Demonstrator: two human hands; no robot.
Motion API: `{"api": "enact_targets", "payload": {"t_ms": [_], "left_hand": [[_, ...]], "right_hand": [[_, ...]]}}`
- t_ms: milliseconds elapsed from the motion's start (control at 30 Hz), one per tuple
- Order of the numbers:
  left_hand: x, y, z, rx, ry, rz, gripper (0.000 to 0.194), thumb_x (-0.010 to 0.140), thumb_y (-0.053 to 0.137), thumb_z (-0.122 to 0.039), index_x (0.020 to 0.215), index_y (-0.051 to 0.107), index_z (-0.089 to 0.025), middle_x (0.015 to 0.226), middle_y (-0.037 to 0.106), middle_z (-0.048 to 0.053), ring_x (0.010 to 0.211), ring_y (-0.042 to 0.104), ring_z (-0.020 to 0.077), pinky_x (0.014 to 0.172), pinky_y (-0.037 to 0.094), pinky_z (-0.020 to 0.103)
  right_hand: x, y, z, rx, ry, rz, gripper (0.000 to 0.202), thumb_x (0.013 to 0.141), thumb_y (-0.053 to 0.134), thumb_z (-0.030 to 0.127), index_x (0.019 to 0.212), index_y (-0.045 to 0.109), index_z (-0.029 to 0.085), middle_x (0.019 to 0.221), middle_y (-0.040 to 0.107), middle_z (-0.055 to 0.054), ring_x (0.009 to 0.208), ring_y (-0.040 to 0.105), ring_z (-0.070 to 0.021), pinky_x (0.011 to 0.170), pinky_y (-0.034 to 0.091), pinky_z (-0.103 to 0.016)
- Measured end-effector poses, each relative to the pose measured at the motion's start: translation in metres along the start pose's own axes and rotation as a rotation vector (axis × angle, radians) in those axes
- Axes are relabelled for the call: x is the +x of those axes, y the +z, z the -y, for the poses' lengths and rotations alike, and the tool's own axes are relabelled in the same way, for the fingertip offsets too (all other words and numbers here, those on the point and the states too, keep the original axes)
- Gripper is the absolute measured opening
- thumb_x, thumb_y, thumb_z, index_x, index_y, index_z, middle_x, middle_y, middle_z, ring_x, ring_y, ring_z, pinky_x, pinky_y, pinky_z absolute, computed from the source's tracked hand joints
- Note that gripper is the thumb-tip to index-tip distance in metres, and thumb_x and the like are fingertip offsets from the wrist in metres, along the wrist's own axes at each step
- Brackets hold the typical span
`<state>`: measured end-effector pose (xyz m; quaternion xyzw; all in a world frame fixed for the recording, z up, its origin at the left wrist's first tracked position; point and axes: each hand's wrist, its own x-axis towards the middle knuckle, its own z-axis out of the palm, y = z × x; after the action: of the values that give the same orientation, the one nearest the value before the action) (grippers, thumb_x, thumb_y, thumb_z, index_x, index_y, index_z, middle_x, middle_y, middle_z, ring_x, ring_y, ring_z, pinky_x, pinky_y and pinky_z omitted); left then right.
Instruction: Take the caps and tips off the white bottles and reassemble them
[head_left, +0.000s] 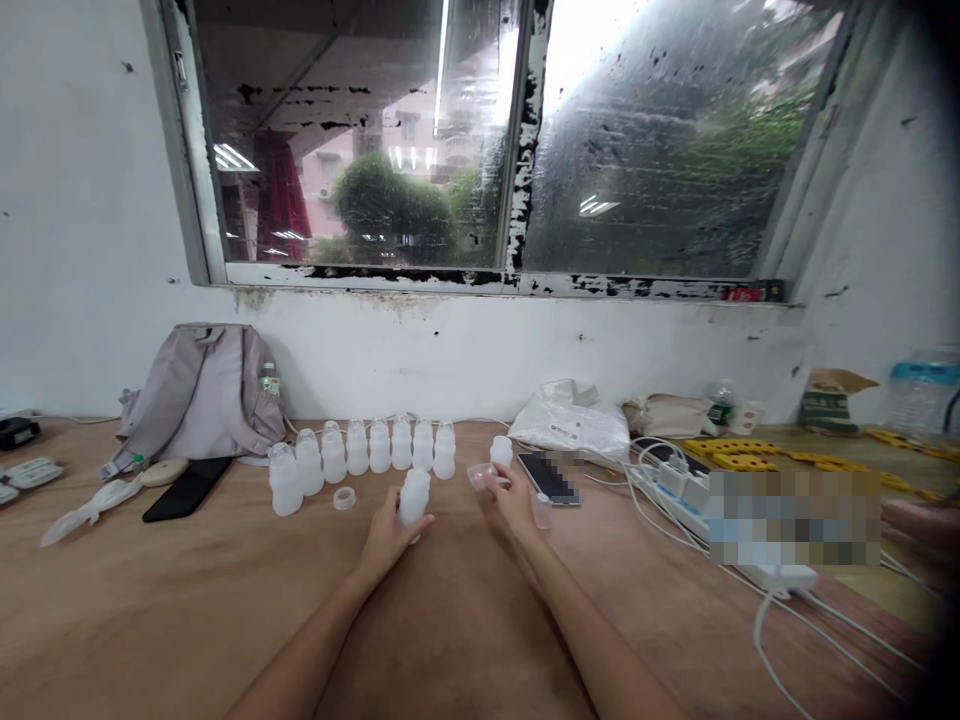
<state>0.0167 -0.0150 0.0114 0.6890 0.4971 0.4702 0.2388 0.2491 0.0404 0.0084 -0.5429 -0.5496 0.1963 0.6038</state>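
My left hand (386, 532) is wrapped round a white, translucent baby bottle (415, 495), which stands nearly upright above the wooden table. Pinched in the fingers of my right hand (516, 500) is a clear bottle cap (480, 477). Another white bottle (502, 449) stands just behind that hand, with no clear cap on it. Beside my right wrist lies a second clear piece (542, 512), partly covered by the hand. A whitish ring (343, 498) rests on the table left of my left hand. Several capped bottles (379, 445) stand in a row behind it.
A phone (551, 477) lies right of my right hand, near a white plastic bag (574, 420). White cables (667, 525) run to a power strip (776, 572) at the right. On the left are a black phone (186, 489) and a grey backpack (199, 395) against the wall.
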Motion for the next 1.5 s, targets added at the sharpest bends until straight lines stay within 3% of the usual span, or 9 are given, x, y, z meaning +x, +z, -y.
{"api": "enact_targets", "payload": {"t_ms": [133, 233, 600, 1067, 1367, 1500], "left_hand": [[0.001, -0.005, -0.001, 0.081, 0.163, -0.072, 0.041, 0.066, 0.062, -0.041, 0.101, 0.057, -0.020, 0.096, 0.056, 0.006, 0.092, 0.052, 0.0239, 0.083, 0.038, 0.037], [0.001, -0.006, 0.000, 0.074, 0.203, -0.077, 0.042, 0.066, 0.063, -0.040, 0.103, 0.057, -0.022, 0.098, 0.057, 0.006, 0.095, 0.051, 0.0251, 0.084, 0.038, 0.038], [-0.001, -0.008, -0.004, 0.229, 0.288, -0.083, 0.039, 0.069, 0.061, -0.039, 0.104, 0.055, -0.022, 0.099, 0.056, 0.006, 0.094, 0.051, 0.0229, 0.083, 0.041, 0.036], [-0.003, -0.009, 0.000, 0.171, 0.370, -0.150, 0.040, 0.069, 0.062, -0.041, 0.102, 0.057, -0.020, 0.085, 0.052, 0.005, 0.083, 0.051, 0.0206, 0.074, 0.043, 0.033], [-0.004, -0.008, 0.002, 0.139, 0.340, -0.127, 0.038, 0.065, 0.065, -0.041, 0.097, 0.059, -0.020, 0.085, 0.052, 0.005, 0.083, 0.050, 0.0220, 0.076, 0.041, 0.033], [-0.003, 0.000, 0.000, 0.100, 0.282, -0.143, 0.041, 0.068, 0.062, -0.040, 0.103, 0.055, -0.022, 0.092, 0.053, 0.006, 0.092, 0.049, 0.0237, 0.083, 0.040, 0.038]], "right_hand": [[-0.006, 0.000, 0.027, 0.391, 0.130, 0.064, 0.051, 0.064, 0.060, 0.046, 0.106, 0.056, 0.017, 0.100, 0.061, -0.008, 0.082, 0.059, -0.0216, 0.065, 0.049, -0.032], [-0.012, 0.001, 0.038, 0.497, 0.157, 0.143, 0.048, 0.062, 0.063, 0.044, 0.103, 0.058, 0.019, 0.099, 0.062, -0.007, 0.088, 0.058, -0.0224, 0.072, 0.049, -0.034], [-0.026, 0.012, 0.048, 0.481, 0.153, 0.376, 0.043, 0.056, 0.070, 0.039, 0.092, 0.061, 0.017, 0.089, 0.066, -0.006, 0.083, 0.059, -0.0192, 0.075, 0.047, -0.035], [-0.036, 0.018, 0.050, 0.508, 0.225, 0.436, 0.043, 0.059, 0.066, 0.050, 0.086, 0.062, 0.017, 0.081, 0.066, -0.006, 0.070, 0.061, -0.0197, 0.069, 0.049, -0.037], [-0.033, 0.010, 0.056, 0.369, 0.090, 0.518, 0.037, 0.059, 0.065, 0.049, 0.078, 0.058, 0.017, 0.074, 0.065, -0.002, 0.069, 0.058, -0.0169, 0.066, 0.047, -0.031], [-0.042, 0.021, 0.061, 0.451, 0.101, 0.441, 0.043, 0.063, 0.063, 0.049, 0.092, 0.055, 0.019, 0.091, 0.063, -0.006, 0.081, 0.059, -0.0197, 0.069, 0.048, -0.033]]}}
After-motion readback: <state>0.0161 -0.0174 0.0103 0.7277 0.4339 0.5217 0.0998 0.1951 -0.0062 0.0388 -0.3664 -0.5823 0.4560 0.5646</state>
